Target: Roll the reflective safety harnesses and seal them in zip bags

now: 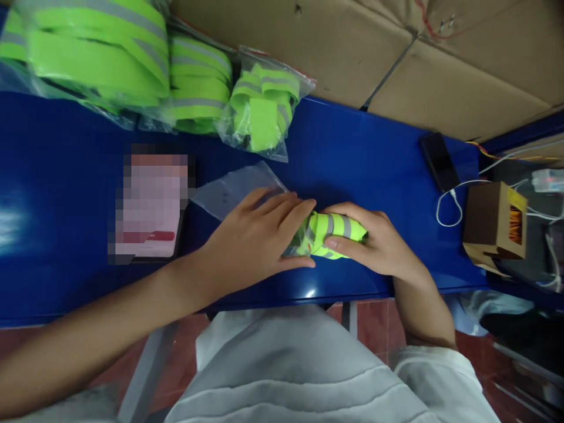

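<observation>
Near the front edge of the blue table, my right hand (374, 241) is wrapped round a bundle of yellow-green bands with grey stripes (337, 226). My left hand (264, 235) lies over a clear plastic bag (238, 187), its fingers reaching to the bundle's left end and its thumb below. The left end of the bundle is inside or behind the bag's plastic; my left fingers partly hide it. The bag's other end spreads out to the left on the table.
Bagged green bands (264, 111) line the table's back left. A tablet-like device (152, 205) lies at left. At right are a black phone (438, 160) on a white cable and a cardboard box (493, 220). Large brown cartons (352, 53) stand behind the blue table (352, 141).
</observation>
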Available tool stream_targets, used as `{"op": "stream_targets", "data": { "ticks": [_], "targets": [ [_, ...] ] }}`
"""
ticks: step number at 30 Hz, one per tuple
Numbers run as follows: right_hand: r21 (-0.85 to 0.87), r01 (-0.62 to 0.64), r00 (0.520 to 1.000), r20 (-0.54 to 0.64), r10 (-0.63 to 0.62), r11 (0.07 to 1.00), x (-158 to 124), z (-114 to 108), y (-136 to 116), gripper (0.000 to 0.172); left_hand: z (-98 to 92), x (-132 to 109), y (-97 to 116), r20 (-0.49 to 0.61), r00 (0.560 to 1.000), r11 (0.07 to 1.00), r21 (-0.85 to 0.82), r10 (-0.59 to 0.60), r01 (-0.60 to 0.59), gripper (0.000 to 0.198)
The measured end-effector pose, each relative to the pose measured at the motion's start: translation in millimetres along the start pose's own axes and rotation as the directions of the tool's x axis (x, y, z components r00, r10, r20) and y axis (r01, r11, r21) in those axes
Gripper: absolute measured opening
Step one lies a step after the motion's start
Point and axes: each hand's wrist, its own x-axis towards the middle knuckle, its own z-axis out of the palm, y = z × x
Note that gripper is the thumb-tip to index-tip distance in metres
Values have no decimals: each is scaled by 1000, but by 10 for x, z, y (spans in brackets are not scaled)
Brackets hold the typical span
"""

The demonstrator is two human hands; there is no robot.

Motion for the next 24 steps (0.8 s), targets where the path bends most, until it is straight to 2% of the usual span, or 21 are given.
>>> {"op": "stream_targets", "data": {
  "ticks": [3, 5, 8, 11, 15, 18, 22, 24],
  "targets": [
    [117, -116, 992, 59, 110, 986, 22, -3, 19, 37, 42, 22, -85, 45, 997, 997, -59, 59, -56, 79],
    [124, -140, 989, 72, 132, 982, 13, -7, 6, 32, 44, 32, -104, 59, 997, 995, -82, 58, -53, 80],
    [63, -97, 995, 8, 97, 993, -27, 1, -40, 27, 32, 38, -85, 54, 997, 993, -111, 50, -44, 79],
    [-55, 14, 998, -66, -18, 998, -73, 46, -81, 30, 44, 46, -43, 37, 998, 985, -166, 55, -48, 77],
    [-172, 136, 988, -54, -148, 976, -100, 124, -86, 33, 97, 75, 22, 76, 997, 975, -223, 33, -15, 73],
    [-253, 146, 984, -62, -167, 956, -94, 142, -85, 34, 92, 91, 52, 75, 997, 972, -235, 30, -11, 76],
    [-205, 89, 991, -77, -107, 975, -80, 92, -104, 38, -66, 60, 26, 35, 999, 972, -232, 28, -19, 100],
    [-151, 69, 989, -120, -87, 986, -72, 63, -104, 36, -164, 28, -2, 12, 1000, 982, -188, 10, -7, 88]
  ]
}}
